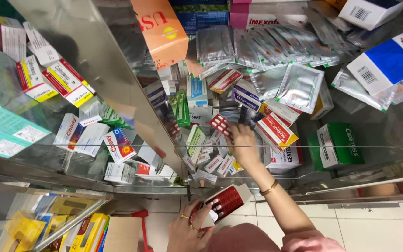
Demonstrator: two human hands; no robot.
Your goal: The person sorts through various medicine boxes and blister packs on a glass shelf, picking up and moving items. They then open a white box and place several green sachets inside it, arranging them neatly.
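Note:
My right hand [244, 145] reaches up into a glass cabinet shelf crowded with medicine boxes. Its fingertips pinch a small red blister strip [219, 124] just above the pile of small white-and-red boxes [213, 162]. A thin bracelet sits on that wrist. Lower down, close to my body, my left hand [186, 229], wearing rings, grips an open white carton with red blister strips [226, 201] sticking out of it. The two hands are apart, with the left one outside the cabinet.
A slanted metal frame bar [117, 79] divides the cabinet. Silver foil sachets [276, 51], an orange box [162, 28], a green box [336, 144] and a blue-and-white box [388, 60] fill the right section. Yellow boxes [87, 233] lie in a lower left case. Pale tiled floor [374, 228] is below.

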